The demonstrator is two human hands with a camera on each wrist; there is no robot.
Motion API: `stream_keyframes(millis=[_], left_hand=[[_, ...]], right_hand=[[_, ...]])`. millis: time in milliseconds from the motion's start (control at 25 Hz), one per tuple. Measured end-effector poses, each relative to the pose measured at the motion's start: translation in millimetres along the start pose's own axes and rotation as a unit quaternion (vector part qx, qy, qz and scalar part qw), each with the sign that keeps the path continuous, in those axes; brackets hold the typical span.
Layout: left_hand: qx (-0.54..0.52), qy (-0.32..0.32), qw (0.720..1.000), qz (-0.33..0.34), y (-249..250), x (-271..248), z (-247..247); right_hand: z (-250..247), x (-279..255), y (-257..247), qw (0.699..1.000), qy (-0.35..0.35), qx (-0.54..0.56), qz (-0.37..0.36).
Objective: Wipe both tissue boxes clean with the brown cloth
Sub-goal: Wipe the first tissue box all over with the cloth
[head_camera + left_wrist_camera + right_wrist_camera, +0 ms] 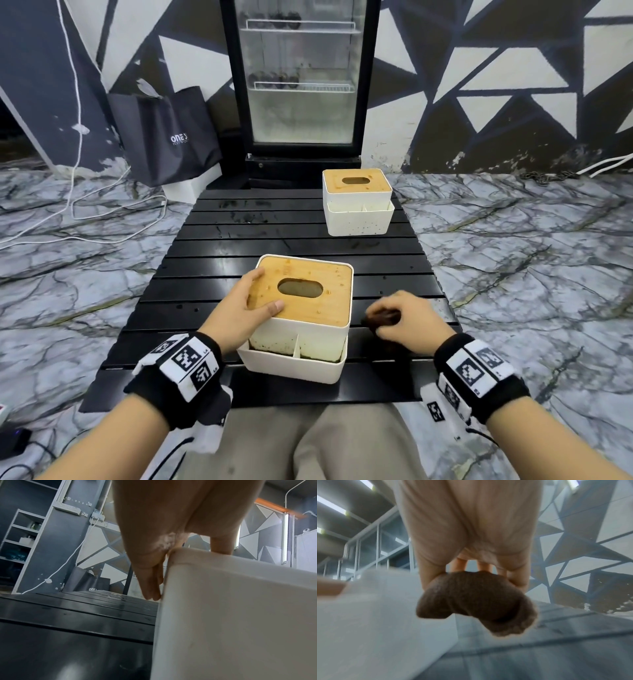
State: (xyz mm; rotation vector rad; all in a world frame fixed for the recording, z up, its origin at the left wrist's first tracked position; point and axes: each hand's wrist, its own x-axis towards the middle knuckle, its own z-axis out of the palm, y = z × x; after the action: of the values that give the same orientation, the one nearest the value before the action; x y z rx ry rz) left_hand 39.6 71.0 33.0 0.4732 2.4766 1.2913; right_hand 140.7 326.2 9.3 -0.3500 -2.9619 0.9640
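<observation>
Here we brace the near tissue box (301,308) on the tabletop (212,250) with our left hand (239,308) flat against its side, thumb on the lid, probably to steady it; our right hand (407,318) clutches the bunched brown cloth (474,601) beside it, while the far tissue box (358,202) waits.

Marbled grey floor (513,260), black-and-white triangle wall (496,75), glass-door fridge (301,78), black slatted table (212,246).
</observation>
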Motion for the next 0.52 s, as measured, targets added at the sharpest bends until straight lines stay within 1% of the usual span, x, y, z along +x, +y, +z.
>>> stream_keyframes(millis=[80, 120, 160, 240, 320, 440, 520], left_hand=[[0.003, 0.029, 1.0, -0.012, 1.9, 4.2, 0.1], [0.0, 0.047, 0.999, -0.023, 1.8, 7.9, 2.0], [0.0, 0.061, 0.998, -0.033, 3.6, 10.7, 4.6], [0.011, 0.079, 0.996, -0.049, 6.5, 13.8, 10.2], [0.008, 0.093, 0.994, -0.048, 7.3, 14.4, 15.1], [-0.02, 0.109, 0.993, -0.047, 4.0, 16.9, 18.2], [-0.03, 0.12, 0.991, -0.045, 0.2, 19.0, 19.5]], right_hand=[[-16.7, 3.8, -17.9, 0.991, 0.101, 0.08, -0.029], [-21.5, 6.2, -28.8, 0.985, 0.125, 0.103, -0.056], [-23.7, 8.7, -40.3, 0.982, 0.129, 0.111, -0.087], [-18.4, 15.7, -57.9, 0.981, 0.097, 0.102, -0.136], [-7.4, 25.9, -62.9, 0.985, 0.067, 0.069, -0.14], [9.9, 34.3, -58.1, 0.989, 0.044, -0.008, -0.138], [21.3, 28.5, -54.6, 0.984, 0.058, -0.012, -0.169]])
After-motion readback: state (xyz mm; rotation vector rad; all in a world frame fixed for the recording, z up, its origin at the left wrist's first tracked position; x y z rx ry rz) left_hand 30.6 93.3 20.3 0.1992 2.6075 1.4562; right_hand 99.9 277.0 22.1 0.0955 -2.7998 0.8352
